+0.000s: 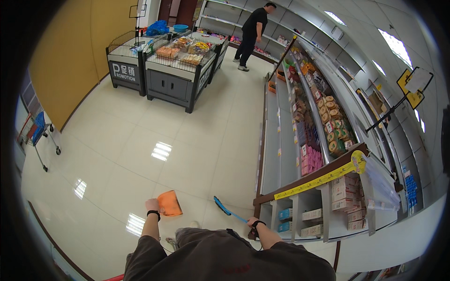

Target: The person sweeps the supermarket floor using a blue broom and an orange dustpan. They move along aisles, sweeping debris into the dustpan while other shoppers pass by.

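Observation:
An orange dustpan (169, 203) hangs from my left hand (153, 205), low at the middle left over the tiled floor. My right hand (252, 222) is closed around the handle of a blue brush (223, 207), whose bristled head points up and left. Brush and dustpan are apart, with floor tiles showing between them. The right hand is close to the lower corner of the shelf unit. Dark bands circle both wrists.
A long shelf unit (318, 177) with packaged goods runs along the right. Promotion bins (170, 87) stand ahead to the left, a shopping cart (35, 128) at the far left. A person (254, 30) in dark clothes stands near the back shelves.

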Demonstrator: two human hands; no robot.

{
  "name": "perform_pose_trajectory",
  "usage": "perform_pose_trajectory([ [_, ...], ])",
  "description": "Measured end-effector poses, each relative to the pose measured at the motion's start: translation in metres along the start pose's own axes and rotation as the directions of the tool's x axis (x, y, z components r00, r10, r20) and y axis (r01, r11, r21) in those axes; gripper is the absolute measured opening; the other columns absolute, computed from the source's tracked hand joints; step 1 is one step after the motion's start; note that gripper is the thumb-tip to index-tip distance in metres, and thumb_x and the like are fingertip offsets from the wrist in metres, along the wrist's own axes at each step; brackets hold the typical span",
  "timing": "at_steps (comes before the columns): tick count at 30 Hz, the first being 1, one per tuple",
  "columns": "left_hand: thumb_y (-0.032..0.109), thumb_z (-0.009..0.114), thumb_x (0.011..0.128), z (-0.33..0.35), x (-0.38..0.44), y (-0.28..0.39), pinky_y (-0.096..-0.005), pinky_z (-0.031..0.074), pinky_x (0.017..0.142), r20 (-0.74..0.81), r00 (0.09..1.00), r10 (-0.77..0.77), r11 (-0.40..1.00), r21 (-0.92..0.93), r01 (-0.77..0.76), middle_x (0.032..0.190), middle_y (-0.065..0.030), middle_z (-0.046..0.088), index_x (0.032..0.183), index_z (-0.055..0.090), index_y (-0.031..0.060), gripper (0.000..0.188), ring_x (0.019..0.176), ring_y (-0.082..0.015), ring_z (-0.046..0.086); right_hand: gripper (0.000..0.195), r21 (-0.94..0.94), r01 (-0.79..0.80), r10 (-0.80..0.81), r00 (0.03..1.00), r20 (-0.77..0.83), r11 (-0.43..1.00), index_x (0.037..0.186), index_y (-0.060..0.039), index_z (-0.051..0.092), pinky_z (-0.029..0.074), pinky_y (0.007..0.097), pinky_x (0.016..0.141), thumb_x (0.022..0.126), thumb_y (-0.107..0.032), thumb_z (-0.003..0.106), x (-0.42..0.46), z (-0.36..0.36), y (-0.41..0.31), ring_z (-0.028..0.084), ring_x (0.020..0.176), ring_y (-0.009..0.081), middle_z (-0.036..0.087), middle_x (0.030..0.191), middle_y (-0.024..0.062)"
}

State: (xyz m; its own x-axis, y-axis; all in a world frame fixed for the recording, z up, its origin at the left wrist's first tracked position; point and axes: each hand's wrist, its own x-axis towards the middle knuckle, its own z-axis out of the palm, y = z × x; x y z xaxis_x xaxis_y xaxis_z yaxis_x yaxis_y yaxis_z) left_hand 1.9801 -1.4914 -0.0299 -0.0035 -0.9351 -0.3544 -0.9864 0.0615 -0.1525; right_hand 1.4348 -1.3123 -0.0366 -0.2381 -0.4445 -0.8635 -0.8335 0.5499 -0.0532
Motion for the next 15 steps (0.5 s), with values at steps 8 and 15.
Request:
perform_pose_trajectory([
  [8, 0.019, 0.064, 0.080, 0.001, 0.011, -0.012, -0.0286, 0.053, 0.065, -0.085, 0.996, -0.036, 0.999, -0.015, 0.035, 0.084, -0.0034, 0.069, 0.077, 0.068, 0.0164, 0.005, 0.084, -0.0195, 0.067, 0.025, -0.174, 0.049, -0.046, 0.999, 0.021, 0.984, 0.082, -0.0025, 0.065, 0.047, 0.0390, 0.060, 0.080, -0.025, 0.053, -0.004, -0.035, -0.035, 0.059, 0.065, 0.0256, 0.063, 0.070, 0.0125],
  [15, 0.020, 0.068, 0.077, -0.008, 0.030, -0.004, -0.0299, 0.052, 0.066, -0.004, 1.000, -0.012, 1.000, -0.012, 0.012, 0.083, -0.0040, 0.068, 0.078, 0.068, 0.0159, 0.005, 0.082, -0.0198, 0.066, 0.023, -0.159, 0.126, -0.131, 0.991, -0.022, 0.979, 0.077, -0.0014, 0.065, 0.045, 0.0399, 0.057, 0.076, -0.021, 0.053, 0.009, -0.059, -0.052, 0.060, 0.063, 0.0264, 0.062, 0.067, 0.0141],
])
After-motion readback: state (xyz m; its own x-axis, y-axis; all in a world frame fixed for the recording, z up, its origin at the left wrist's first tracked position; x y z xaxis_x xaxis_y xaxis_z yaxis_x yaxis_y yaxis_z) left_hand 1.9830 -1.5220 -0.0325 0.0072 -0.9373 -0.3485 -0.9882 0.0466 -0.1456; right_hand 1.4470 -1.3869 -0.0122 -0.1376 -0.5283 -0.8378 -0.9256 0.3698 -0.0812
